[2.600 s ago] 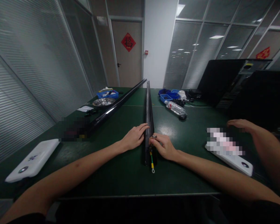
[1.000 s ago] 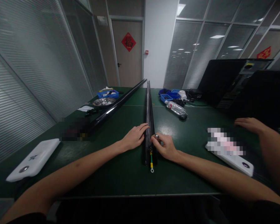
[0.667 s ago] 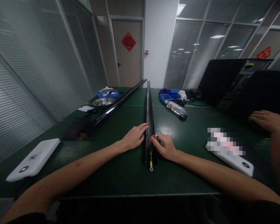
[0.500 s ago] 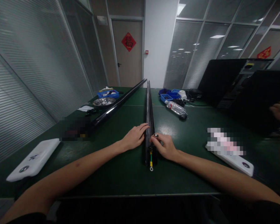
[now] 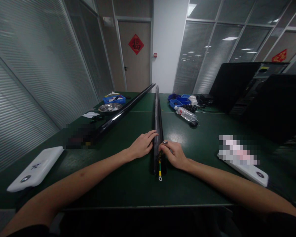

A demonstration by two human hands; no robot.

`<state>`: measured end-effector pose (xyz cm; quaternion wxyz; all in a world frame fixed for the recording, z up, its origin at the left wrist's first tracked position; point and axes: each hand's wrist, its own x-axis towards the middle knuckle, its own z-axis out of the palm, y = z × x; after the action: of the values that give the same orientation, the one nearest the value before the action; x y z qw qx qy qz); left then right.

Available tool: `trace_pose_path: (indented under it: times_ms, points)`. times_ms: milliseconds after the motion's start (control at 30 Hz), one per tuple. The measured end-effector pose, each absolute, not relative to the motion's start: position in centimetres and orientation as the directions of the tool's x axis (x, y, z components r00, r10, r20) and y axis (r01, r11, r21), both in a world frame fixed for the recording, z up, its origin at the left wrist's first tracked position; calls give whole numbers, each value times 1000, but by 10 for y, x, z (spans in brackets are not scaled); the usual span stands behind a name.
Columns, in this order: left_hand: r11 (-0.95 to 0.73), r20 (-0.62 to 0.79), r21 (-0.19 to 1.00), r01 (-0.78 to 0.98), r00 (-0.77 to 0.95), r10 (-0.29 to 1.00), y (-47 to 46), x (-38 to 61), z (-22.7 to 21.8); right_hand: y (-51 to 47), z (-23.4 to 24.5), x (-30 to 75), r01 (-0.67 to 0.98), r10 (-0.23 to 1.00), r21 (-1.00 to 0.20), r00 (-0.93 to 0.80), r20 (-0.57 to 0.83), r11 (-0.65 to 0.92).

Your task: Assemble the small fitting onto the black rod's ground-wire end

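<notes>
Between hands: black rail [image 5: 158, 131]; left hand [image 5: 142, 145] flat against it, right hand [image 5: 174, 154] pinching nut [image 5: 165, 143].

A: What is held down on the green table [image 5: 128, 184]?
B: A long black rail [image 5: 158, 121] is steadied by the left hand [image 5: 141, 146], which is laid flat against its left side. A small silver nut [image 5: 165, 142] is pinched at the rail's right edge by the fingertips of the right hand [image 5: 174, 155].
A: What is seen at the near end?
B: A yellow-green wire [image 5: 160, 168] with a ring end is seen hanging out of the rail.
A: What else is laid out?
B: A second black rail [image 5: 123, 112] is placed to the left, a steel bowl [image 5: 110, 107] beyond it, a water bottle [image 5: 186, 114] and blue bins [image 5: 179, 100] to the right, and white cases [image 5: 34, 168] at both sides.
</notes>
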<state>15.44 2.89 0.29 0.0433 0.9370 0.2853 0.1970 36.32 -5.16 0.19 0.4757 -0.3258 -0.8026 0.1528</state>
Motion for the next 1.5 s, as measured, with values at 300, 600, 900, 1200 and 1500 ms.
trace_pose_path:
  times_ms: [300, 600, 900, 1200, 1500]
  points:
    - [-829, 358, 194, 525, 749, 558, 30, 155, -1, -49, -1, 365, 335, 648, -555, -361, 670, 761]
    - [-907, 385, 191, 374, 822, 420, 28, 156, 6, -53, 1, 363, 404, 670, -549, -279, 688, 732]
    - [-961, 247, 218, 167, 944, 220, 26, 156, 13, -52, -2, 363, 430, 665, -532, -265, 698, 729]
    - [-972, 231, 199, 122, 958, 168, 26, 156, 12, -50, -6, 362, 435, 615, -476, -269, 742, 764]
    - [-970, 206, 237, 50, 973, 101, 26, 156, 13, -51, -7, 363, 446, 626, -484, -260, 735, 753]
